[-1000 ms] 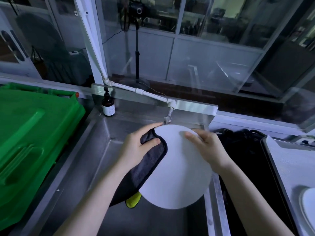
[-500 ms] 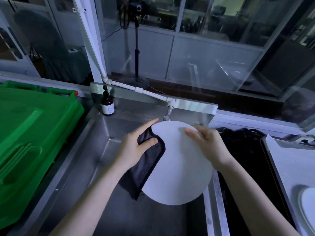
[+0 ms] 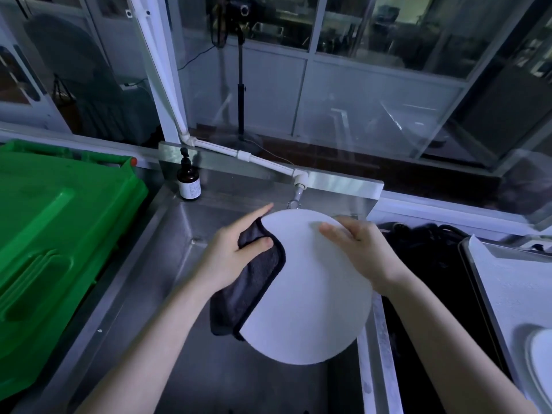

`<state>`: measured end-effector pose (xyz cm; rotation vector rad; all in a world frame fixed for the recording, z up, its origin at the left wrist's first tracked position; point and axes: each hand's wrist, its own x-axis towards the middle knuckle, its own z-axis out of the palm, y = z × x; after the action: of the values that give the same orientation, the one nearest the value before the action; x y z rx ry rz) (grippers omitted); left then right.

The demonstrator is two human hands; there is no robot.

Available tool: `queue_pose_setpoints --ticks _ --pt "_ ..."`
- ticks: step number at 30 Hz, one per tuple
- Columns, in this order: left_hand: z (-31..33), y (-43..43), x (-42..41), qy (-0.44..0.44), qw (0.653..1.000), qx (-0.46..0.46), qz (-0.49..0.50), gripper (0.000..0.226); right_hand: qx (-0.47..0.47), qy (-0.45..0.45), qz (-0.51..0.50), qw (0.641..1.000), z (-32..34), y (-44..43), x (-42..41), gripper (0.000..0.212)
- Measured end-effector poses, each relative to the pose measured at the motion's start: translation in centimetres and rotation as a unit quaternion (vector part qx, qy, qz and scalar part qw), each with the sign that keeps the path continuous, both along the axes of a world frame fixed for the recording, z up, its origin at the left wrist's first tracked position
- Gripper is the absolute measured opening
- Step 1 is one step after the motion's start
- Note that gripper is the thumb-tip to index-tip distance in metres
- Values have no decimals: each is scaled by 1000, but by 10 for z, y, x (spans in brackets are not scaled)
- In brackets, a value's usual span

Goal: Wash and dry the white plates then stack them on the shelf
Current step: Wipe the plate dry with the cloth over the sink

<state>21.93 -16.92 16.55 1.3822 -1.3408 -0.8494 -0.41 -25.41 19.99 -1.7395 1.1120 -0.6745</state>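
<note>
A large white plate [image 3: 310, 297] is held tilted over the steel sink [image 3: 167, 264], its underside toward me. My left hand [image 3: 236, 252] pinches a dark grey cloth [image 3: 248, 291] against the plate's left edge, thumb on the near side and fingers behind. My right hand [image 3: 355, 246] grips the plate's upper right rim, fingers laid across its face. Another white plate [image 3: 540, 363] lies on a tray at the right edge, partly cut off.
A white pipe with a tap [image 3: 298, 186] ends just above the plate. A brown pump bottle [image 3: 188, 180] stands at the sink's back left corner. A green plastic bin lid [image 3: 50, 234] fills the left. A dark bundle [image 3: 430, 264] and a metal tray [image 3: 513, 282] lie right.
The cloth has slid along the plate's left edge and its lower end has lifted. The yellow thing seen under the plate a second ago is now hidden. Plate stays over the sink.
</note>
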Motion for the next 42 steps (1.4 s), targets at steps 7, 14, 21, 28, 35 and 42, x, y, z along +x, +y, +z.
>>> queue_pose_setpoints --ticks 7,14,21,28,35,42 --pt "-21 -4 -21 108 973 -27 200 50 15 -120 -157 980 -2 2 8 25" --pt "-52 -10 -45 186 916 16 354 54 109 -205 -371 899 -61 45 35 25" --pt "-15 -12 0 50 993 0 103 52 175 -120 -11 977 -20 -12 -16 33" --pt "-16 -11 -14 78 991 39 105 16 -25 -12 -25 999 -22 -6 -1 42" --pt "-52 19 -17 84 973 58 205 11 120 -140 -204 961 -70 34 6 32" --pt "-65 16 -24 155 941 80 289 7 168 -173 -341 908 -95 61 26 32"
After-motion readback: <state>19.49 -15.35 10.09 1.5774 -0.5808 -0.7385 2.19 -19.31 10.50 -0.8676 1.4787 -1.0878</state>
